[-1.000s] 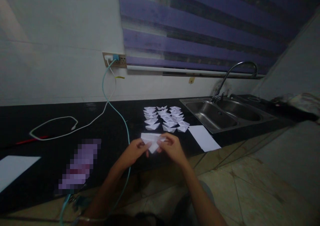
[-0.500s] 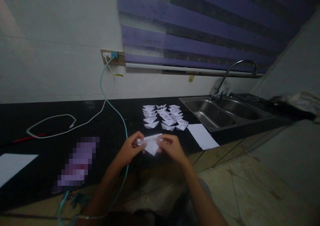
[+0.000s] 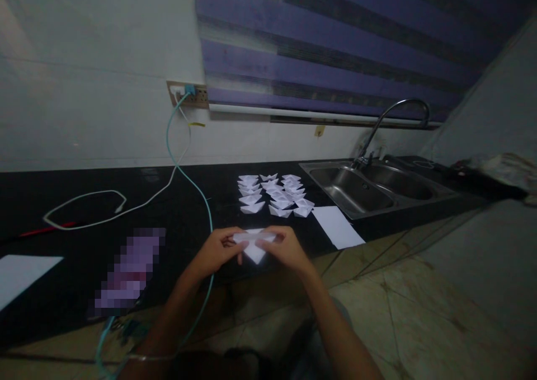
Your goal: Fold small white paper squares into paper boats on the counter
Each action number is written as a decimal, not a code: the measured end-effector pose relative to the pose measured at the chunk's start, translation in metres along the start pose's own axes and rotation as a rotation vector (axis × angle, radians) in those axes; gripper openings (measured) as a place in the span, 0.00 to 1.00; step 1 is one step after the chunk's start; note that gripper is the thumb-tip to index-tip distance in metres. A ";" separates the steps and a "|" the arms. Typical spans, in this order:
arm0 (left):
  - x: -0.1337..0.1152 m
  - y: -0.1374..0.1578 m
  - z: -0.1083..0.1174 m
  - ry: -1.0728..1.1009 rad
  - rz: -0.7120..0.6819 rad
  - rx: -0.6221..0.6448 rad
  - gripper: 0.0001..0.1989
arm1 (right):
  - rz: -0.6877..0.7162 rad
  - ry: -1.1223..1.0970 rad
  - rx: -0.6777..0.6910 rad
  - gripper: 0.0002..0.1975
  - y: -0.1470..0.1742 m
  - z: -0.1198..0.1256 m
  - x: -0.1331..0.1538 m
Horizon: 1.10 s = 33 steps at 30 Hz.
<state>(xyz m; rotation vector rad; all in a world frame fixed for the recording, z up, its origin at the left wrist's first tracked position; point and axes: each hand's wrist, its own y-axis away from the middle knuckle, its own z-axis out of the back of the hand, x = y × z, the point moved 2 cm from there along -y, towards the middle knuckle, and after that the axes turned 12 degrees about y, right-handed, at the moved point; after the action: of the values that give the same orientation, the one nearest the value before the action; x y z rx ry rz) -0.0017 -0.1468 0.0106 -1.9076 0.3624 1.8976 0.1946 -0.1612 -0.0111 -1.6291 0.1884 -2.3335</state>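
Note:
A folded sheet of white paper (image 3: 255, 249) is held up over the front edge of the black counter, its pointed end downward. My left hand (image 3: 220, 249) grips its left side between thumb and fingers. On the other side, my right hand (image 3: 285, 247) pinches it the same way, and both thumbs press on its near face. Just beyond my hands, several white paper boats (image 3: 274, 192) stand in three columns on the counter.
Flat white paper (image 3: 339, 227) lies right of the boats, by the steel sink (image 3: 361, 201). More paper (image 3: 25, 273) is at far left. A blurred-out purple object (image 3: 130, 273) lies left of my arms. A teal cable (image 3: 205, 198) and a white cable (image 3: 146, 205) cross the counter.
Both thumbs have moved inward on the paper, and its upper edge now looks level and folded into a band. The boats stay in place; the view has shifted slightly.

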 end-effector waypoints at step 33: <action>0.011 -0.002 0.002 -0.051 -0.074 -0.080 0.18 | -0.098 -0.152 -0.033 0.14 0.002 -0.010 -0.002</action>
<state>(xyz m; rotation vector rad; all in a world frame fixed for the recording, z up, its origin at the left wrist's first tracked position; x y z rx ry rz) -0.0019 -0.1426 0.0003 -1.8918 0.2002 1.9353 0.1866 -0.1630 -0.0172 -1.8623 0.1179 -2.2740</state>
